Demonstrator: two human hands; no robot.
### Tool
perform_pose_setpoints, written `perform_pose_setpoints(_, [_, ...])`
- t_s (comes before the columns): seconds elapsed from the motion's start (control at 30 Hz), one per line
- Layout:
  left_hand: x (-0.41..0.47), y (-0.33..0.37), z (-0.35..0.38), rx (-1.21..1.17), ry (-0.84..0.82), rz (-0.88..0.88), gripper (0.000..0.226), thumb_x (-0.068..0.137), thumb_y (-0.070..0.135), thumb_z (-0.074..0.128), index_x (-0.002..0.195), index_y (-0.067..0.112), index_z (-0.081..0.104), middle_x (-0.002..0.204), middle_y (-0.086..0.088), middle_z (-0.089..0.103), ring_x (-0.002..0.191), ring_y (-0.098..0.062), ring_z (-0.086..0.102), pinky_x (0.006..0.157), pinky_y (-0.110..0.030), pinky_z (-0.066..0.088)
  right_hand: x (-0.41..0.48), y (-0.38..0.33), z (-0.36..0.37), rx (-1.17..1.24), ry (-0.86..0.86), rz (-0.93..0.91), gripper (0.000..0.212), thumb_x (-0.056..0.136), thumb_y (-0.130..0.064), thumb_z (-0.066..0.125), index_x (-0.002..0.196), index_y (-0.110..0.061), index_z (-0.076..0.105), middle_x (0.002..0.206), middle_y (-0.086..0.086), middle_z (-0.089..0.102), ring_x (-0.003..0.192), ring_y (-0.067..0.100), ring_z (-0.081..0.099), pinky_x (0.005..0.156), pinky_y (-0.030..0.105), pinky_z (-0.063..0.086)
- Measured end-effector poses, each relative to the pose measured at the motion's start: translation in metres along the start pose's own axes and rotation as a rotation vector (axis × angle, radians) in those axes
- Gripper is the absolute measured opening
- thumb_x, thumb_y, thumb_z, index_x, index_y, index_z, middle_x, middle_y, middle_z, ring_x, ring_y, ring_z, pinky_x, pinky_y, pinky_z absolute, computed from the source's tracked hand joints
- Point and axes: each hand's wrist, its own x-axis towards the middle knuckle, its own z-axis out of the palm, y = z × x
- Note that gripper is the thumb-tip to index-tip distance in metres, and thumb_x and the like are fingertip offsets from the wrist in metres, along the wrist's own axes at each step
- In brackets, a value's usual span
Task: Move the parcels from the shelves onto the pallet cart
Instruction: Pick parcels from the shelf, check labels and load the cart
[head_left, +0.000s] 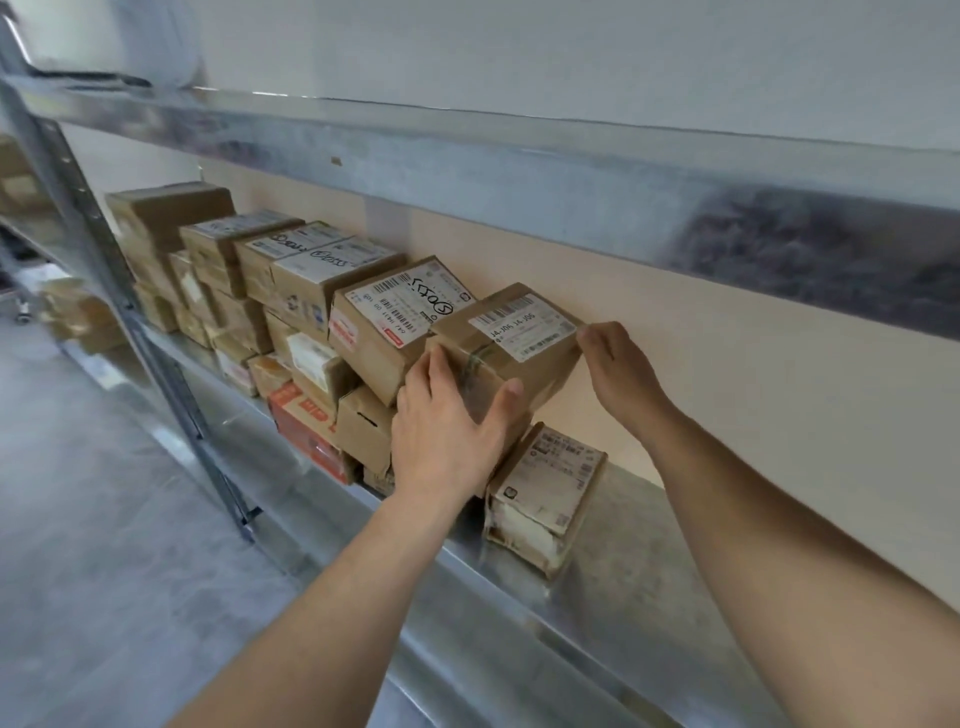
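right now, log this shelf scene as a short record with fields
held parcel: brown cardboard parcel with white barcode label, atop the stack
left hand: grips its near corner
right hand: pinches its far top corner
lower right: pale label-covered cardboard box on grey metal shelf
left of it: stacked cardboard parcels
pallet cart: not in view

You faced brown cardboard parcels, white labels striped with black barcodes. One parcel carried black marker scrawl. Another box was red. Shelf was mottled grey, back panel beige.
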Motion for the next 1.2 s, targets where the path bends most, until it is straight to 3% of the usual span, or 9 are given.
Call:
perform_pose_setpoints(0.1, [0.003,0.0,-0.001,-0.023,-0.028,-0.007,0.087,0.085,0.066,0.041,0.15,0.013,0.015,0.152,-0.007,0.023,0.139,-0.023,0.022,0.11,-0.041,0.027,-0.001,0.006,0.002,0.087,0.001,0.057,0.027,0.099,-0.037,0.043,0.11,-0.012,0.046,0.109,0.003,0.056,0.095,0.018,0.053,0.078,0.031,0.041])
perform_pose_setpoints(0.2, [0.008,-0.002,-0.002,-0.097,-0.07,0.008,0.082,0.084,0.063,0.043,0.147,0.014,0.024,0.151,-0.007,0.029,0.138,-0.024,0.026,0.109,-0.045,0.031,-0.005,0.009,-0.003,0.19,0.005,0.1,0.03,0.093,-0.039,0.052,0.107,-0.013,0.048,0.112,0.004,0.059,0.102,0.022,0.059,0.092,0.046,0.048])
perform_pose_setpoints(0.27, [0.011,-0.002,-0.004,-0.138,-0.083,0.041,0.084,0.076,0.066,0.038,0.144,0.015,0.031,0.146,-0.007,0.037,0.134,-0.025,0.032,0.106,-0.047,0.035,-0.011,0.01,-0.006,0.217,0.0,0.103,0.029,0.092,-0.037,0.054,0.11,-0.015,0.05,0.114,0.003,0.059,0.105,0.023,0.059,0.095,0.049,0.047])
perform_pose_setpoints(0.4, [0.009,0.002,-0.007,-0.175,-0.139,0.065,0.083,0.071,0.058,0.036,0.145,0.022,0.029,0.144,-0.004,0.039,0.133,-0.022,0.032,0.105,-0.045,0.036,-0.029,0.011,-0.015,0.209,0.01,0.087,0.032,0.094,-0.028,0.052,0.123,-0.016,0.054,0.117,0.001,0.059,0.109,0.02,0.056,0.096,0.049,0.046])
perform_pose_setpoints(0.6, [0.005,0.008,-0.008,-0.221,-0.238,0.162,0.078,0.081,0.048,0.059,0.147,0.025,0.025,0.147,-0.004,0.033,0.136,-0.02,0.03,0.108,-0.036,0.031,-0.055,0.021,-0.026,0.222,0.111,0.126,0.019,0.091,-0.027,0.055,0.108,-0.019,0.056,0.108,-0.002,0.061,0.104,0.02,0.058,0.096,0.049,0.046])
perform_pose_setpoints(0.7, [0.002,0.012,-0.005,-0.222,-0.299,0.229,0.074,0.081,0.041,0.063,0.144,0.024,0.027,0.143,-0.001,0.034,0.132,-0.019,0.032,0.097,-0.027,0.031,-0.072,0.024,-0.03,0.23,0.172,0.163,0.016,0.092,-0.026,0.055,0.105,-0.018,0.055,0.104,-0.006,0.06,0.104,0.019,0.058,0.097,0.048,0.046])
perform_pose_setpoints(1.0, [-0.004,0.023,0.011,-0.234,-0.547,0.365,0.09,0.075,0.049,0.064,0.148,0.026,0.017,0.137,-0.002,0.033,0.124,-0.023,0.041,0.102,-0.035,0.039,-0.13,0.031,-0.044,0.172,0.391,0.29,0.019,0.092,-0.026,0.055,0.107,-0.015,0.052,0.097,-0.007,0.057,0.101,0.021,0.058,0.095,0.045,0.046])
perform_pose_setpoints(1.07, [-0.007,0.026,0.016,-0.222,-0.587,0.398,0.091,0.076,0.049,0.065,0.149,0.025,0.015,0.138,-0.002,0.033,0.125,-0.024,0.04,0.102,-0.037,0.039,-0.145,0.032,-0.045,0.171,0.446,0.324,0.019,0.092,-0.025,0.055,0.108,-0.014,0.052,0.095,-0.008,0.057,0.1,0.022,0.058,0.093,0.043,0.047])
perform_pose_setpoints(1.2, [-0.017,0.033,0.024,-0.267,-0.677,0.48,0.087,0.078,0.047,0.064,0.148,0.027,0.016,0.137,0.001,0.034,0.122,-0.02,0.045,0.096,-0.029,0.039,-0.174,0.031,-0.049,0.17,0.547,0.369,0.016,0.094,-0.021,0.054,0.108,-0.016,0.05,0.093,-0.014,0.055,0.093,0.013,0.056,0.086,0.03,0.047])
